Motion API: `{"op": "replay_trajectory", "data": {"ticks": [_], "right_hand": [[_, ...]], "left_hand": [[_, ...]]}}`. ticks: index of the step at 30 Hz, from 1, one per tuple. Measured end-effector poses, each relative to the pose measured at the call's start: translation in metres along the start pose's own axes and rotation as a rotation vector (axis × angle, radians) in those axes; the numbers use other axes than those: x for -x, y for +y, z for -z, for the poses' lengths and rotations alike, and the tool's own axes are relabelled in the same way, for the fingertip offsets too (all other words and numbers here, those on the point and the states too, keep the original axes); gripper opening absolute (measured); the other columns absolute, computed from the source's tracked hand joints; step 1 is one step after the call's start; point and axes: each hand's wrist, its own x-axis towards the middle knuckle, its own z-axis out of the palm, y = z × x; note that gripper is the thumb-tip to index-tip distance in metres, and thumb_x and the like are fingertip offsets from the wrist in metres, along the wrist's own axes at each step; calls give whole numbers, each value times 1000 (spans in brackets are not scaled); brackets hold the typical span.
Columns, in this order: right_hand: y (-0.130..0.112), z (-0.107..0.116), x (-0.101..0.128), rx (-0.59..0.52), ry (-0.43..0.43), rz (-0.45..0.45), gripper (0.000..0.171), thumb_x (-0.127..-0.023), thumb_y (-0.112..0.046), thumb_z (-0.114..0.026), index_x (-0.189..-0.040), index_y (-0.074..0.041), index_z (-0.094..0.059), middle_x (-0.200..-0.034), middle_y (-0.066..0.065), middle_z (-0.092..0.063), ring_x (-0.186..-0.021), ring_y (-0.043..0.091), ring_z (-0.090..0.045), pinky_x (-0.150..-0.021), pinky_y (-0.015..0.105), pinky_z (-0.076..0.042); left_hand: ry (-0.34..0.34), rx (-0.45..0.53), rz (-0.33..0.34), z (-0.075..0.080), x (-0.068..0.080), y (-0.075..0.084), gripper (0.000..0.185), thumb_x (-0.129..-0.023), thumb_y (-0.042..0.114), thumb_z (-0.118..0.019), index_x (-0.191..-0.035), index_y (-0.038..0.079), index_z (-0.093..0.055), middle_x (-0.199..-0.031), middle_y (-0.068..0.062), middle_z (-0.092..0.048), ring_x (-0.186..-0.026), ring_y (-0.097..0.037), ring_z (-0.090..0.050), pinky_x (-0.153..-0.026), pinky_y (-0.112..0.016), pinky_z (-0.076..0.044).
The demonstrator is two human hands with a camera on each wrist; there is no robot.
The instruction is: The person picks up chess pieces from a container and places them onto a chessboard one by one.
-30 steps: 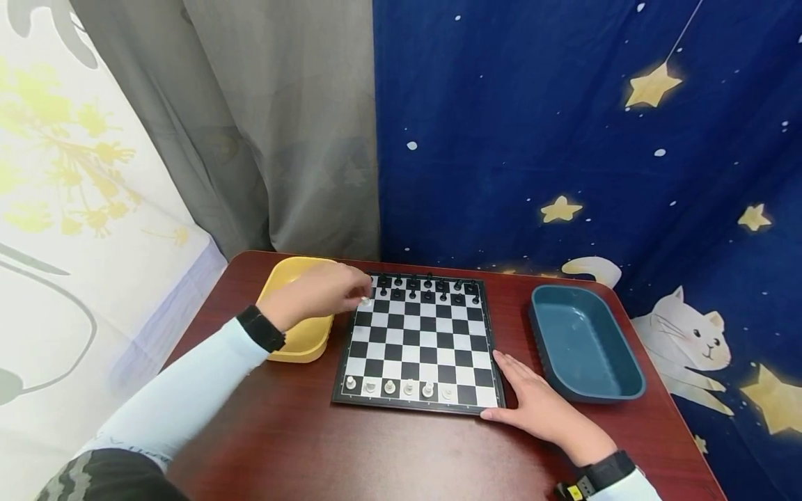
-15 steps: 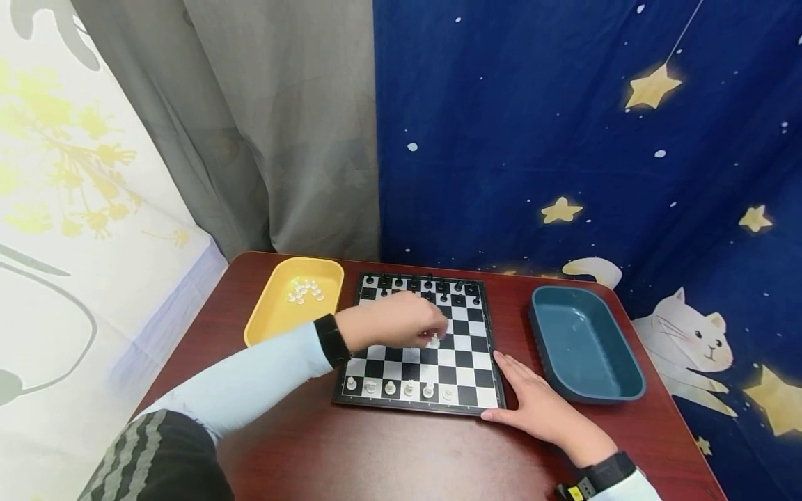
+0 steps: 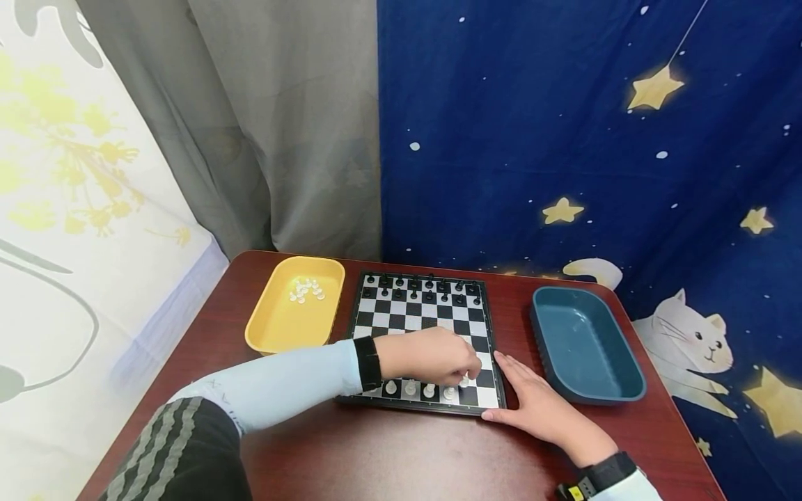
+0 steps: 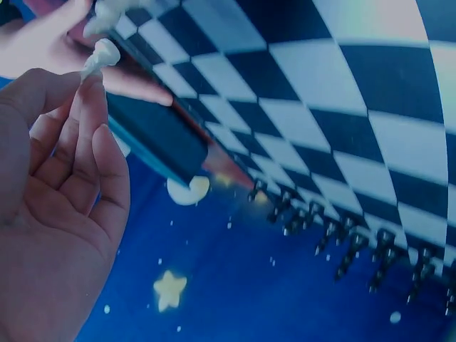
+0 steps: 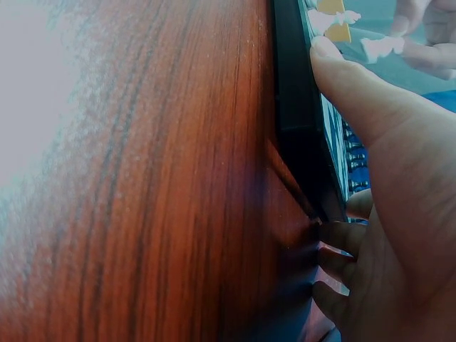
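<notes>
My left hand (image 3: pixel 432 356) reaches over the near right part of the chessboard (image 3: pixel 461 327). Its thumb and fingers pinch a white chess piece (image 4: pixel 104 55), held just above the near row of squares. Several white chess pieces (image 3: pixel 429 391) stand along the board's near edge, some hidden behind my left forearm. Two rows of black chess pieces (image 3: pixel 413 285) line the far side. My right hand (image 3: pixel 544 410) rests at the board's near right corner with fingers extended. In the right wrist view, the thumb (image 5: pixel 356 89) lies on the board's edge and the other fingers lie along its side.
Left of the board is a yellow tray (image 3: pixel 282 327) holding several small white pieces. A dark teal tray (image 3: pixel 585 348) stands to the right, close to my right hand. The reddish-brown table (image 3: pixel 376 459) backs onto grey and blue curtains (image 3: pixel 464 174).
My left hand has moved from beside the yellow tray, across the board, to its near right area, carrying the white chess piece. My right hand has stayed at the corner.
</notes>
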Motion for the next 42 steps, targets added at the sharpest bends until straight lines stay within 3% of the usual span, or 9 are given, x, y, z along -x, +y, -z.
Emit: {"op": "replay_trajectory", "data": {"ticks": [8,19,36,42], "right_hand": [[-1,0,1,7,26,34,120,-87,-73,-83,-169,2,-37,-170,26,-43,-156,50,-40,-118,74,-37],[3,-2,1,-3,23,21,121,-86,-76,-81,-169,0,-37,-171,25,-42,-157,49,-38,-120,73,-35],[1,-1,0,3,25,21,121,-86,-74,-82,-170,0,-37,-170,27,-42,-156,50,-39,-119,74,-37],[-1,-2,1,-7,18,3,122,-86,-75,-82,-170,-1,-36,-170,27,-42,-157,50,-39,-120,73,-36]], "left_hand": [[-17,31,1,-16,-10,7,14,-105,22,-73,-118,26,-78,-104,18,-74,-91,4,-63,-84,-22,-54],[-25,14,7,-27,-14,10,16,-103,21,-74,-117,26,-77,-104,17,-72,-90,1,-64,-82,-22,-55],[-15,-9,12,-28,-13,10,13,-103,24,-73,-116,28,-76,-103,18,-71,-87,1,-65,-79,-23,-56],[8,13,32,-21,-3,-1,17,-106,27,-69,-121,26,-76,-115,16,-75,-94,-1,-67,-85,-24,-57]]}}
